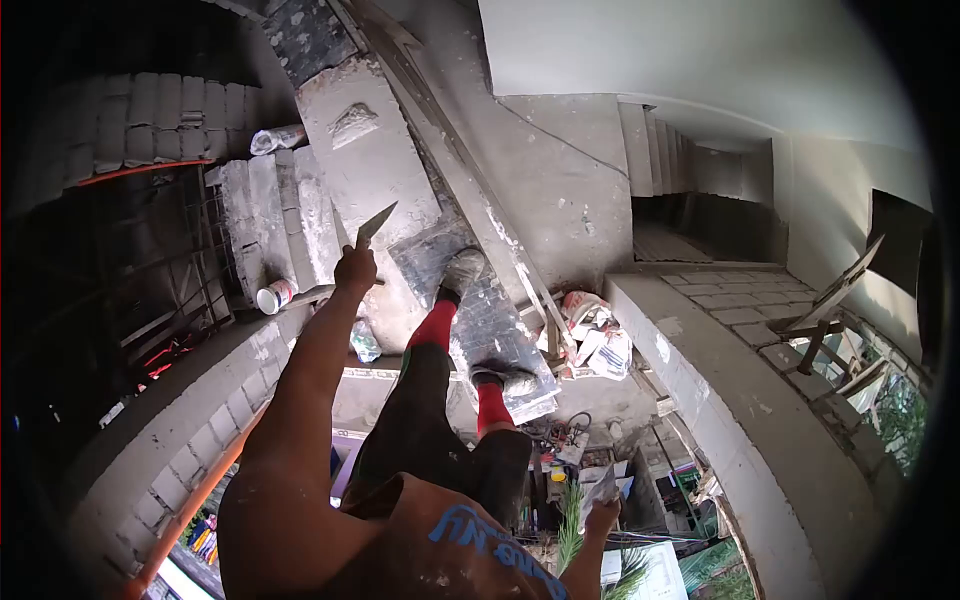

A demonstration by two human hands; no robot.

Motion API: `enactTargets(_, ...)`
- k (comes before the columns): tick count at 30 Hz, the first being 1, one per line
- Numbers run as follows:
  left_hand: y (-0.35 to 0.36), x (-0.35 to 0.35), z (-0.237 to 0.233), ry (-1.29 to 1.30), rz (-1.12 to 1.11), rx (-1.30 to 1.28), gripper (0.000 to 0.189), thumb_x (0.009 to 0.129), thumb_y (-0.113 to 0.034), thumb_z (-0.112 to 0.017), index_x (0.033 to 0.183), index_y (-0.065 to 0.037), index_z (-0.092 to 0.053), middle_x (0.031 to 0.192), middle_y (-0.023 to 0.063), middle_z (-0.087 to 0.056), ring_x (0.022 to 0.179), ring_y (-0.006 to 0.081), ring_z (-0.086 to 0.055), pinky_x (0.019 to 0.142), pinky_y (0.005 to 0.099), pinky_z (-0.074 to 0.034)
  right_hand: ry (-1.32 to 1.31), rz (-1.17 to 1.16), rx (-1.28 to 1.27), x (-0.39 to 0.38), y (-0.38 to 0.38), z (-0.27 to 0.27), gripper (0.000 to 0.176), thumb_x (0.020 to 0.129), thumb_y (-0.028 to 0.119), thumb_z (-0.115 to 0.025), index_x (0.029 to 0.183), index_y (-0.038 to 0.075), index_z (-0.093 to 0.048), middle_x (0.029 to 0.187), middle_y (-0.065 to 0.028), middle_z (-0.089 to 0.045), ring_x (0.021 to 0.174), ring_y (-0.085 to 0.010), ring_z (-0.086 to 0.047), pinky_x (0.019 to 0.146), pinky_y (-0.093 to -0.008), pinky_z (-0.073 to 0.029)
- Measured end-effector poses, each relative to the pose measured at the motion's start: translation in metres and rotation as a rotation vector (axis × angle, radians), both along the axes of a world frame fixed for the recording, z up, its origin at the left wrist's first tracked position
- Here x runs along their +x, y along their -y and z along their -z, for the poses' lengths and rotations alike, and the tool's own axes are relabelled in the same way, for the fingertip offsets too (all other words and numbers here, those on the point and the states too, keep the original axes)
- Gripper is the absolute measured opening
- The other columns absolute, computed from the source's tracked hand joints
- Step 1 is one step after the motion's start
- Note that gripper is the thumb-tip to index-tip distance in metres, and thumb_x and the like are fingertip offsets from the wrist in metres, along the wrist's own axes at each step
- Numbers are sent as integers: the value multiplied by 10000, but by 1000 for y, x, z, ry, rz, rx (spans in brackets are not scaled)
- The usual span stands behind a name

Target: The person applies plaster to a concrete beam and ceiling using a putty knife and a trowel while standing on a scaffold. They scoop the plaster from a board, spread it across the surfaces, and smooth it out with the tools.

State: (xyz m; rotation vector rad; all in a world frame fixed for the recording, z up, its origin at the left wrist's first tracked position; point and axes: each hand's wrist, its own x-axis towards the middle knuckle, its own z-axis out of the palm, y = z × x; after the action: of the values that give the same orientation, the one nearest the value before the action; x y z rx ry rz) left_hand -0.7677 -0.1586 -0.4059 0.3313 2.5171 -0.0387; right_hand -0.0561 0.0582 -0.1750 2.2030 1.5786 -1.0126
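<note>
My left hand [357,268] is closed around the handle of a trowel [376,224], whose pale, pointed blade sticks up past my fingers. Beyond it lies a whitish, mortar-smeared board [365,150] with a lump of grey mortar [353,124] on it. Low on the right, my right hand [602,516] grips a flat greyish piece [599,488]; its kind cannot be made out. My feet, in worn shoes [464,268] and red socks [434,325], stand on a dark, splattered plank [490,325].
A long timber beam [460,150] runs beside the plank. A white bucket [277,296] lies left near grey blocks [270,205]. Crumpled sacks [598,335] sit right of my feet. Block walls [700,420] flank both sides, and tools and clutter [560,440] lie lower down beneath the plank.
</note>
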Motion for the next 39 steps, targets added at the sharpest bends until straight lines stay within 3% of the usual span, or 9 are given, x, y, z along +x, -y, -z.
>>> enactTargets(9, -33, -250, 170, -303, 36, -260, 441, 979, -199, -448, 1406, -98, -408, 1078, 272, -589, 903, 414, -681, 737, 490, -582, 91, -155, -350, -186, -31, 90, 359, 748, 74, -654, 1085, -44, -627, 987, -147, -696, 913, -263, -661, 820, -373, -493)
enactTargets(15, -38, -297, 244, -278, 109, -260, 322, 964, -163, -424, 1251, -57, -524, 1123, 247, -627, 975, 421, -670, 814, 520, -554, 89, -152, -428, -288, -47, 139, 371, 801, 66, -638, 1158, -33, -617, 1002, -133, -695, 932, -237, -662, 836, -356, -499)
enactTargets(18, -19, -280, 274, -7, 225, -331, 268, 926, -136, -443, 1072, -34, -642, 1048, 250, -684, 1013, 389, -669, 859, 495, -544, -43, -71, -393, -285, -48, 149, 256, 795, 71, -651, 1039, -5, -633, 939, -71, -666, 864, -194, -633, 790, -331, -483)
enactTargets(23, 9, -305, 228, 7, 420, -296, 277, 933, -175, -465, 1103, -24, -622, 961, 249, -693, 930, 396, -684, 829, 502, -546, -80, -92, -437, -301, -55, 139, 271, 812, 61, -651, 1074, 0, -617, 947, -53, -652, 853, -175, -614, 782, -313, -479)
enactTargets(25, 1, -322, 211, -104, 284, -209, 291, 958, -216, -486, 1155, -41, -610, 949, 241, -688, 850, 395, -682, 783, 512, -537, -42, -129, -389, -308, -60, 135, 294, 807, 51, -649, 1095, 2, -616, 945, -56, -649, 858, -172, -613, 787, -312, -480)
enactTargets(28, -2, -344, 237, -35, 299, -233, 324, 955, -226, -462, 1180, -35, -597, 999, 253, -677, 962, 407, -656, 870, 509, -507, -12, -169, -412, -302, -73, 136, 367, 810, 15, -623, 1176, 10, -605, 992, -73, -665, 902, -171, -618, 819, -319, -485)
enactTargets(31, 2, -310, 265, 32, 326, -180, 286, 933, -210, -476, 1055, 5, -622, 937, 275, -676, 905, 417, -672, 818, 502, -533, 2, -174, -412, -304, -76, 142, 340, 813, 30, -642, 1151, 6, -611, 962, -56, -657, 865, -157, -601, 787, -313, -482)
enactTargets(35, 22, -268, 225, 144, 302, -45, 333, 942, -219, -480, 1162, -7, -612, 974, 276, -670, 938, 403, -667, 801, 495, -527, -120, -179, -385, -275, -58, 170, 297, 827, 63, -664, 1118, 19, -622, 954, -48, -654, 863, -149, -597, 778, -310, -476)
enactTargets(39, 37, -228, 156, 470, -330, 395, 439, 955, -256, -569, 1347, -60, -560, 762, 27, -622, 609, 123, -589, 523, 265, -463, -388, 303, -433, -317, -52, 164, 364, 813, 61, -688, 1153, -13, -583, 1042, -68, -651, 923, -195, -632, 853, -360, -491)
